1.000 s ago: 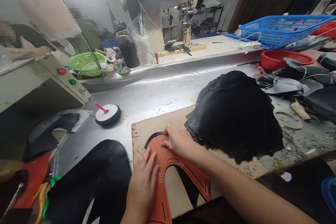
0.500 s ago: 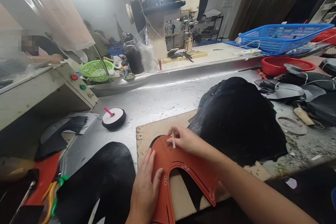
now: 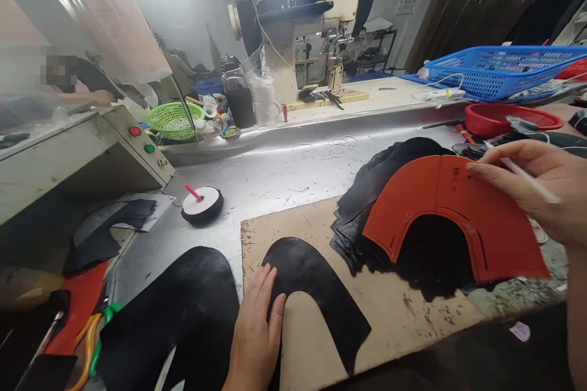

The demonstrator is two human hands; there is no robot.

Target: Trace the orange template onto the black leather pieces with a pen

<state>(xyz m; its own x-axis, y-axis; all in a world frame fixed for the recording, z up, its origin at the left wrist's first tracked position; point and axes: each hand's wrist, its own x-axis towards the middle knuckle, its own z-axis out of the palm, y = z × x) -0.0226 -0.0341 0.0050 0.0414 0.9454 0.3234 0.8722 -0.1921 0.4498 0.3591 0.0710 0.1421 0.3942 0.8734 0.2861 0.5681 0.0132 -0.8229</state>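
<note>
My right hand (image 3: 536, 186) is closed on an orange-red arch-shaped template (image 3: 452, 211) and a thin white marking pen (image 3: 527, 178), holding the template up over a stack of black leather pieces (image 3: 380, 180). My left hand (image 3: 257, 333) lies flat with fingers stretched on the left leg of a black arch-shaped leather piece (image 3: 316, 290). That piece rests on a brown cardboard sheet (image 3: 394, 305) on the metal bench (image 3: 275, 177).
A pile of black pieces (image 3: 178, 311) lies left of my left hand. Green-handled scissors (image 3: 94, 336) lie at the lower left. A tape roll with a pink stick (image 3: 202, 203), a control box (image 3: 77, 153), a sewing machine (image 3: 298, 18), and green (image 3: 177, 119), blue (image 3: 504, 67) and red (image 3: 509, 119) baskets stand around.
My right hand lifted the orange-red template off the black piece and carried it up and to the right. The black arch-shaped piece is now uncovered; my left hand stays pressed on it.
</note>
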